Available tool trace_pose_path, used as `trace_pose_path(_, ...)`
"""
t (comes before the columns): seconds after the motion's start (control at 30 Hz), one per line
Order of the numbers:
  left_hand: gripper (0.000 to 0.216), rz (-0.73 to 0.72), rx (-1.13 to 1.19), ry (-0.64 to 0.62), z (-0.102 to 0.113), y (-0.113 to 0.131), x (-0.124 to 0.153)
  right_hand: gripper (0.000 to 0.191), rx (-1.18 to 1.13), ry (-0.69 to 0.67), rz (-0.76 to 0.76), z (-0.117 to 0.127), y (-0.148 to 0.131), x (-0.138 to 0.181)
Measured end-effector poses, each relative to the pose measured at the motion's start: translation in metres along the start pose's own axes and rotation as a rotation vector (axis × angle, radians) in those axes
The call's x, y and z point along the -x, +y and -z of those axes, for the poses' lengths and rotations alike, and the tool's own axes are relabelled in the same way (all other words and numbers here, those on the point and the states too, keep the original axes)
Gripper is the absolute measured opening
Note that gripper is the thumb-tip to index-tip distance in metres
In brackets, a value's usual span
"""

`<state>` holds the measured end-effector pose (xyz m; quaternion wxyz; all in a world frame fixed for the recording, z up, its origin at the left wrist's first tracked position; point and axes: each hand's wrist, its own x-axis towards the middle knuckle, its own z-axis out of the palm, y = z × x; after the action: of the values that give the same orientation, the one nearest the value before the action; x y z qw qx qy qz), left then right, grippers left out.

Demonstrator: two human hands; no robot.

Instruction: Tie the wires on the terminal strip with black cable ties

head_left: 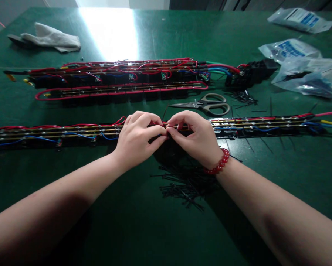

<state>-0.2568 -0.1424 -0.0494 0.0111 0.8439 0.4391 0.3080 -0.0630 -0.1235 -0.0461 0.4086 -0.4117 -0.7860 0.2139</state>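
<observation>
A long strip of brass rods with red and blue wires (74, 133) runs from side to side across the table in front of me. Over its middle, my left hand (141, 136) and my right hand (195, 135) meet, thumbs and fingertips pinched together. Between the fingertips a thin black cable tie (165, 112) sticks up; its lower part is hidden by my fingers. A red bead bracelet (220, 162) circles my right wrist. Just below my hands lies a loose pile of black cable ties (185, 186).
Scissors (207, 104) lie behind the strip, beside black clippings (242, 96). Farther back are a shorter wired assembly (113, 70) with a black connector block (250, 74) and a red-wire loop strip (121, 90). Plastic bags (307, 74) lie right, a pale cloth (51, 37) left.
</observation>
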Motion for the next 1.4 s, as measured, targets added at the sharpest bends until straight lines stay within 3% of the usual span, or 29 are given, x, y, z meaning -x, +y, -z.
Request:
trace_pose_path(0.27,0.021,0.101,-0.002,-0.070,0.003,0.006,-0.006,0.014,-0.017,0.009,0.010,-0.001,0.000,0.000)
trace_pose_path(0.57,0.013,0.186,0.079,-0.116,0.009,0.008,-0.011,0.016,-0.050,0.038,-0.007,-0.001,0.000,0.000)
trace_pose_path(1.4,0.009,0.224,0.107,-0.131,0.009,0.009,-0.013,0.020,0.038,0.092,-0.016,-0.004,-0.002,0.004)
